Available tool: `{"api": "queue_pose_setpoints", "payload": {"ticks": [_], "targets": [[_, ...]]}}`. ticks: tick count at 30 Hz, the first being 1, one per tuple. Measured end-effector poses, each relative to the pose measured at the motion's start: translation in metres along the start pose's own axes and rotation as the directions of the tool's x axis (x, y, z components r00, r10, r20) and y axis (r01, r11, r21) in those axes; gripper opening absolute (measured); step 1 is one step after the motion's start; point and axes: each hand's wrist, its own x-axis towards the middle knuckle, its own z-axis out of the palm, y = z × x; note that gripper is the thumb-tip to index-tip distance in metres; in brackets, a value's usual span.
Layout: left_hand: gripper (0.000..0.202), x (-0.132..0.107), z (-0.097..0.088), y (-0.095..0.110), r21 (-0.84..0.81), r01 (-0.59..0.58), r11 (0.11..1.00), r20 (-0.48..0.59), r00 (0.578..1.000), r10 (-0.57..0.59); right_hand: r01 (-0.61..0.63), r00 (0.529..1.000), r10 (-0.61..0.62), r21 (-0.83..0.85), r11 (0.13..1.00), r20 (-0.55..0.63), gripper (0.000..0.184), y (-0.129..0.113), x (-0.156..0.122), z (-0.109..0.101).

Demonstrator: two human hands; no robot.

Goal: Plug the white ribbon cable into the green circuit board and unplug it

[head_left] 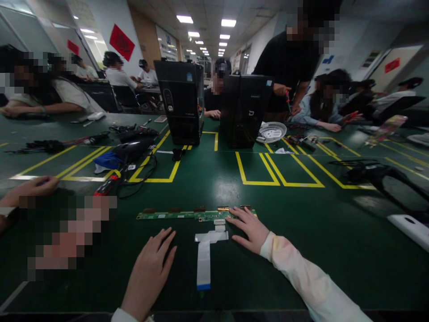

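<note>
A long, narrow green circuit board [177, 216] lies across the table in front of me, with several copper-coloured tabs along its far edge. From its near side a white flat ribbon cable [203, 264] runs towards me, folded sideways partway and ending in a blue tip. My right hand [250, 230] rests at the board's right part, fingers spread, with fingertips touching or over the board. My left hand [150, 266] lies flat on the table, left of the cable and apart from it, fingers extended and holding nothing.
Two black computer towers [179, 103] [246, 109] stand ahead. Yellow tape [258, 182] marks the green table. A red-handled tool [107, 185], a black cabled device [134, 152] and another person's hand [36, 190] are at left. A white basket [272, 132] and a black-framed object [382, 174] are at right.
</note>
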Motion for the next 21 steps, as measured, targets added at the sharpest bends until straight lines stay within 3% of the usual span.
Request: {"api": "queue_pose_setpoints", "payload": {"ticks": [6,12,21], "targets": [[0.044,0.001,0.004,-0.001,0.055,-0.047,0.997,0.028,0.999,0.046,0.016,1.0,-0.017,-0.027,1.0,-0.016,0.051,0.001,-0.001,0.001],[0.045,0.001,0.008,-0.002,0.079,-0.051,0.996,0.03,0.998,0.048,0.114,0.992,-0.113,0.015,0.993,-0.056,0.043,-0.005,0.002,-0.001],[0.045,0.004,0.008,0.0,0.064,-0.033,0.997,0.037,0.999,0.031,0.096,0.99,-0.097,0.018,0.995,0.099,0.056,-0.016,0.005,-0.007]]}}
